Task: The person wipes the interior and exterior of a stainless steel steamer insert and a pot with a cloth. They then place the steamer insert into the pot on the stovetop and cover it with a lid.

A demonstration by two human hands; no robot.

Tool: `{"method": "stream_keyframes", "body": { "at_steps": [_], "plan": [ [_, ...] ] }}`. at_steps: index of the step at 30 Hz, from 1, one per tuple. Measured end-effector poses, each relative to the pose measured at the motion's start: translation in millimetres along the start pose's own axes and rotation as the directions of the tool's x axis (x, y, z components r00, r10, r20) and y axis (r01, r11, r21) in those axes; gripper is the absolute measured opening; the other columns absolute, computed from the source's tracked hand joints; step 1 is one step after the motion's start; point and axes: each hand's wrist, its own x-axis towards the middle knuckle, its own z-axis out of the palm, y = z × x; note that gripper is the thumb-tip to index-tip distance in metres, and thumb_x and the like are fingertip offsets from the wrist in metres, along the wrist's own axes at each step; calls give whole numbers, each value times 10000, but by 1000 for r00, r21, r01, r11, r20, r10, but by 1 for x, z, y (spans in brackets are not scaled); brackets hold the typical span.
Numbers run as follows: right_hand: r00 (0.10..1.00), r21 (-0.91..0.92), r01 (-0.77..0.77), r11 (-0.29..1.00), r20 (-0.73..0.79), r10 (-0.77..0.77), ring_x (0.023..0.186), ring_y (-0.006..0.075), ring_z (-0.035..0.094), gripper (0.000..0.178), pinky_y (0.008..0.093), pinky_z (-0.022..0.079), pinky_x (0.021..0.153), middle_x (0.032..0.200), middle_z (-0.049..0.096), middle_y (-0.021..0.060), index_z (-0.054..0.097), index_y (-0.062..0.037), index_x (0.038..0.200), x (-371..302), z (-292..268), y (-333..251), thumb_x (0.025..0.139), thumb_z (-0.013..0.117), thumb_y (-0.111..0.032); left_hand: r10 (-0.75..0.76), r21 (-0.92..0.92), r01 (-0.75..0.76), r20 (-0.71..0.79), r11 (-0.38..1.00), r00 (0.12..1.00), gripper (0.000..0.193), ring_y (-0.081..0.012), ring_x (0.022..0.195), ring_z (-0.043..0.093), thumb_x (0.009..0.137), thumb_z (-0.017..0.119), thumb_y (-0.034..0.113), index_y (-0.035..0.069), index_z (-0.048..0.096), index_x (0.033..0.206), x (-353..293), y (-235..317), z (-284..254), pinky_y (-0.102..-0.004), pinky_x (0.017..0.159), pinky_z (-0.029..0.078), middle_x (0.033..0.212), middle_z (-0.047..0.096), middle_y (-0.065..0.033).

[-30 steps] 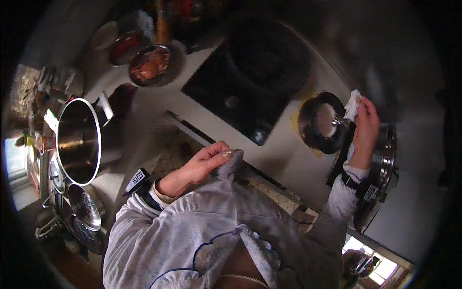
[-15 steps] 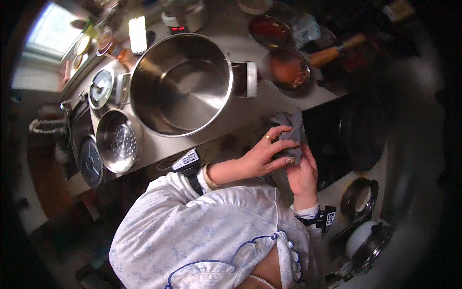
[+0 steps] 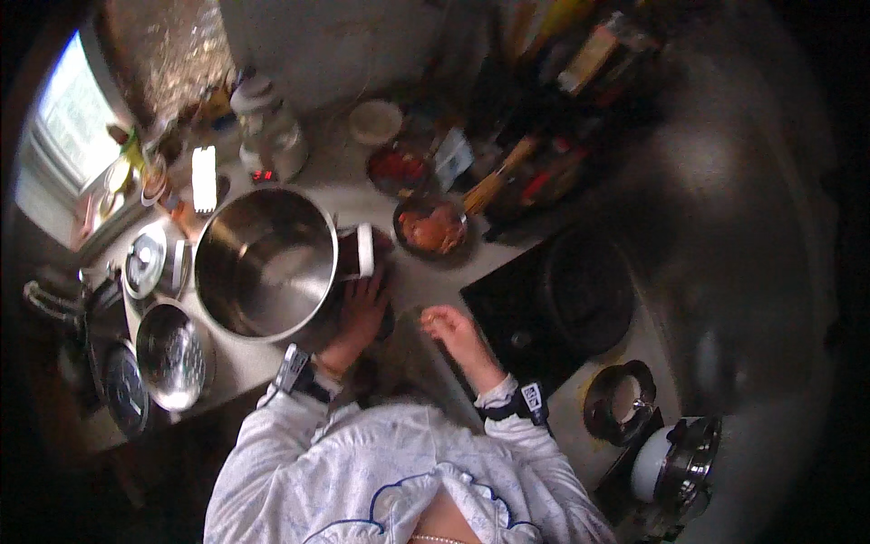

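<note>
My left hand [image 3: 362,306] reaches up beside a large steel pot [image 3: 265,263], just below the pot's side handle [image 3: 365,250]. Its fingers are stretched out, dim and slightly blurred, with dark shadow around them. I cannot make out the grey cloth from before. To the right, my right hand [image 3: 455,334] hangs over the counter's edge beside the black cooktop [image 3: 517,304]. Its fingers curl together, with a small yellowish spot at the tips; what they hold, if anything, is too small to tell. Beyond the hands sits a bowl of raw-looking meat [image 3: 431,227].
At the left stand a steel colander [image 3: 172,355], a dark round lid [image 3: 126,388] and a glass lid [image 3: 145,260]. A red-filled bowl [image 3: 397,170] and a wooden-handled brush [image 3: 500,177] lie farther back. Several pans, one a steel pan [image 3: 619,403], stand at the lower right.
My hands have parted: the left moved left to the pot, the right pulled away from the grey cloth, which both were holding. The view has shifted, with more of the back wall showing.
</note>
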Motion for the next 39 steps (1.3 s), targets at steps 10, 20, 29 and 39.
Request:
{"method": "stream_keyframes", "body": {
  "at_steps": [10, 20, 29, 39],
  "plan": [
    [933, -73, 331, 941, -125, -338, 815, 133, 620, 198, 254, 497, 750, 915, 647, 82, 570, -3, 1065, -5, -38, -119, 947, 485, -137, -274, -353, 381, 317, 854, 908, 443, -361, 1134, 490, 799, 524, 141, 60, 530, 1235, 37, 1, -2, -445, 939, 403, 1402, 349, -217],
    [376, -421, 738, 527, -392, -840, 690, 67, 567, 212, 214, 437, 633, 806, 655, 11, 644, -47, 952, 15, -129, -369, 894, 576, -239, 278, -794, 604, 566, -69, 776, 297, -244, 1159, 510, 924, 475, 88, -9, 540, 1198, -52, -13, -159, -350, 1010, 375, 1192, 575, -146],
    [226, -853, 346, 391, -329, -917, 707, 115, 583, 242, 254, 456, 660, 797, 642, 15, 645, -8, 951, 164, -256, -544, 873, 578, -227, -220, -785, 447, 571, -429, 791, 327, -248, 1110, 536, 923, 520, 99, -27, 505, 1225, -93, -66, -256, -362, 964, 427, 1265, 499, -145],
    [623, -538, 382, 751, -450, -639, 831, 193, 553, 411, 363, 468, 724, 907, 582, 46, 570, -73, 1080, 210, -248, -587, 840, 611, -404, -426, -783, 458, 616, -421, 663, 336, -252, 1059, 563, 936, 523, 204, -20, 518, 1187, -108, -77, -212, -407, 926, 456, 1105, 595, -138]
  ]
}}
